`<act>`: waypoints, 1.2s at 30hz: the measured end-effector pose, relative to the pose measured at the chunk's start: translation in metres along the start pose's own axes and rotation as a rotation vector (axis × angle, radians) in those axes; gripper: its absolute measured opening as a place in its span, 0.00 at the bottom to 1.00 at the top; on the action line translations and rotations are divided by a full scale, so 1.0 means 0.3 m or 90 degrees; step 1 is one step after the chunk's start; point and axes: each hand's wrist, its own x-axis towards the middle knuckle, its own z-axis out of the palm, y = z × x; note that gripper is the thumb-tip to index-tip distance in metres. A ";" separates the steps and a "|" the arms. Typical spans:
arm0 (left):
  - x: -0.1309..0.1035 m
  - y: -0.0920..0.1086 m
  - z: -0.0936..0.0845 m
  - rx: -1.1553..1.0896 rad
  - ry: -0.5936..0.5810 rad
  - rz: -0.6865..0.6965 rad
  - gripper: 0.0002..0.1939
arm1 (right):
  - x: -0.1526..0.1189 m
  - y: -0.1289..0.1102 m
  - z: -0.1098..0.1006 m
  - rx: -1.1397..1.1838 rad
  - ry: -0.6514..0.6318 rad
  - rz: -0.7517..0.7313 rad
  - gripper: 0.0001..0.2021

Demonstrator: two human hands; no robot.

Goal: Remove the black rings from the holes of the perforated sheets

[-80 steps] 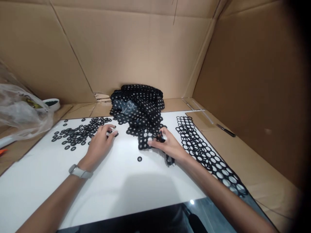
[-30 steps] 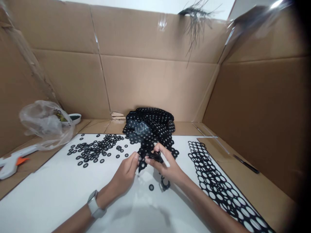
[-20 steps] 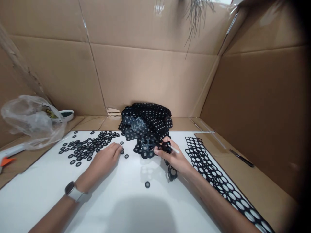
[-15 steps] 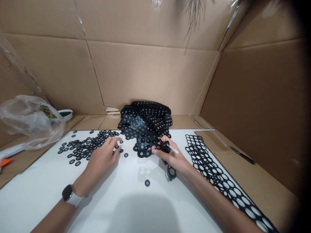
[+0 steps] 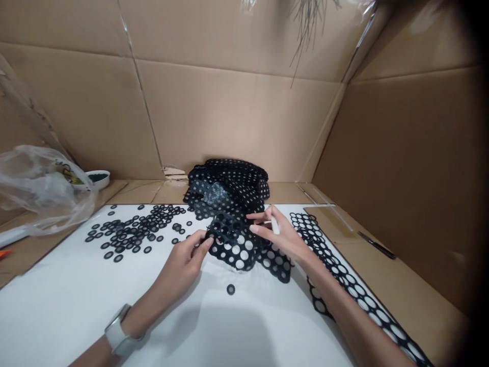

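Observation:
In the middle of the white board lies black perforated fabric (image 5: 233,247) with rows of round holes, spreading from a bunched pile (image 5: 229,176) of the same material behind it. My left hand (image 5: 187,255), with a watch on the wrist, pinches the left edge of this fabric between thumb and fingers. My right hand (image 5: 282,232) is over its right side, a slim white pen-like stick (image 5: 275,224) tucked in the fingers. The right thumb and fingertips are spread just by the fabric; whether they touch it I cannot tell. One loose black ring (image 5: 231,289) lies in front.
Many small black rings (image 5: 133,229) are scattered on the left of the board. A strip of large-holed black material (image 5: 344,275) runs along the right edge, beside dark tweezers or scissors (image 5: 376,244). A clear plastic bag (image 5: 46,193) and white dish (image 5: 98,179) sit left. Cardboard walls (image 5: 229,112) enclose the board.
My left hand has moved right from the loose rings to the fabric's edge and taken hold. The fabric is spread flatter toward me. My right hand has opened its fingers and shifted slightly right.

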 end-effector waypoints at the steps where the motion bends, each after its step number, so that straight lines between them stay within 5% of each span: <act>1: -0.002 0.000 0.003 0.011 -0.007 0.012 0.17 | 0.001 -0.009 0.000 0.012 0.004 -0.019 0.29; 7: -0.021 -0.010 0.033 0.084 -0.024 0.116 0.13 | -0.019 -0.045 0.125 0.157 -0.151 0.047 0.33; 12: -0.035 -0.016 0.038 0.159 0.027 0.101 0.12 | -0.028 -0.037 0.187 0.145 -0.088 0.054 0.28; 18: -0.038 -0.010 0.022 0.353 0.141 0.339 0.10 | -0.039 -0.040 0.202 0.213 -0.059 0.089 0.30; 23: -0.028 -0.031 -0.001 0.409 0.149 0.412 0.14 | -0.056 -0.034 0.219 0.249 -0.048 0.099 0.31; 29: -0.019 -0.034 -0.023 0.340 0.066 0.406 0.13 | -0.067 -0.007 0.231 0.112 -0.030 0.032 0.27; 36: -0.027 0.000 -0.011 0.489 0.084 0.520 0.12 | -0.081 -0.039 0.229 -0.055 -0.024 -0.028 0.21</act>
